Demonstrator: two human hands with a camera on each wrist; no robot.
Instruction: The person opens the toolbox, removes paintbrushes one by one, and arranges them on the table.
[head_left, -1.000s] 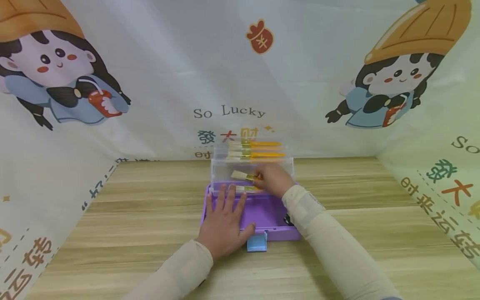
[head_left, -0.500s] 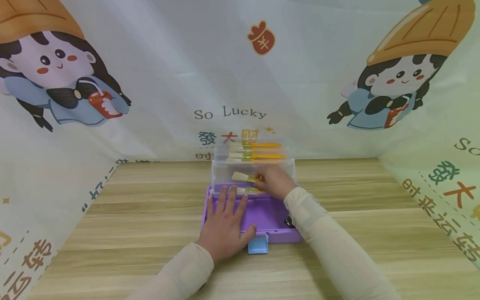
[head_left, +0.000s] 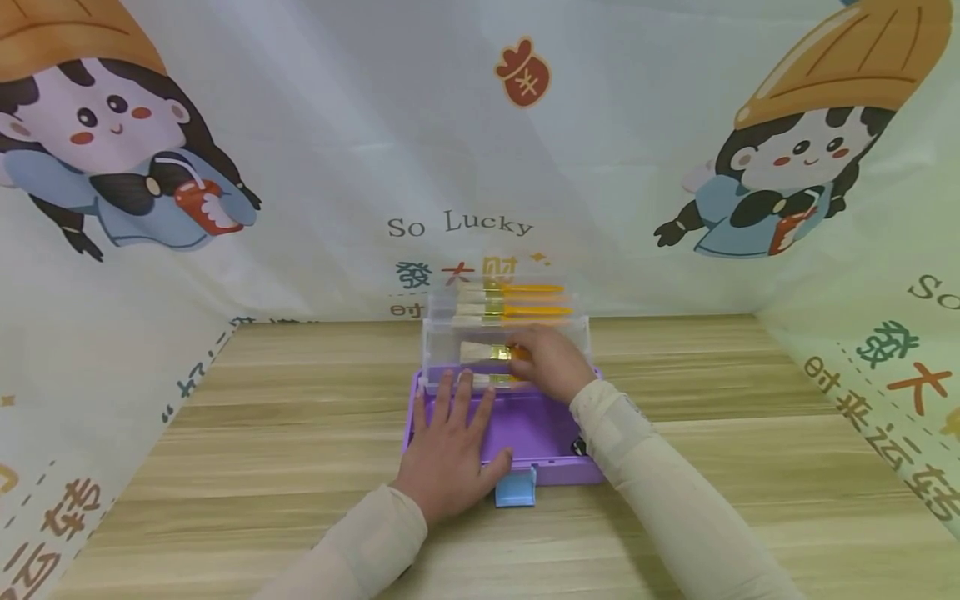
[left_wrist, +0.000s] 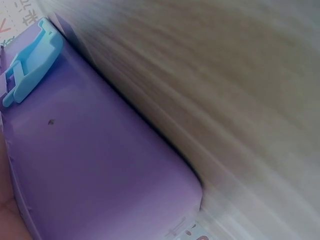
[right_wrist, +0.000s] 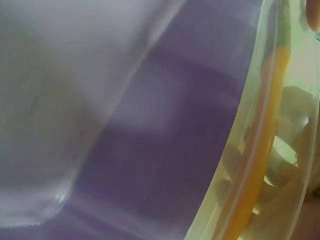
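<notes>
My right hand (head_left: 551, 362) pinches the handle of a flat paintbrush (head_left: 478, 352) over a clear compartment, its pale bristles pointing left and its handle mostly behind the fingers. Below it another paintbrush (head_left: 491, 380) lies in the compartment nearest me. My left hand (head_left: 450, 462) rests with spread fingers on the front left of the open purple case (head_left: 558, 475). In the left wrist view, the case's purple wall (left_wrist: 105, 155) fills the middle, with a bit of the left hand at the lower left. Through clear plastic, the right wrist view shows a yellow brush handle (right_wrist: 260, 150).
Clear stepped trays (head_left: 437, 346) rise at the back of the case, with several yellow-handled paintbrushes (head_left: 536, 312) in the upper ones. A blue latch (head_left: 515, 490) hangs open in front. A small black thing (head_left: 579, 447) lies inside the case. Behind the wooden table (head_left: 750, 392) stands a printed cloth.
The paintbrush in my right hand has turned from slanted to nearly level, its bristles shifting slightly left. My left hand has stayed in place.
</notes>
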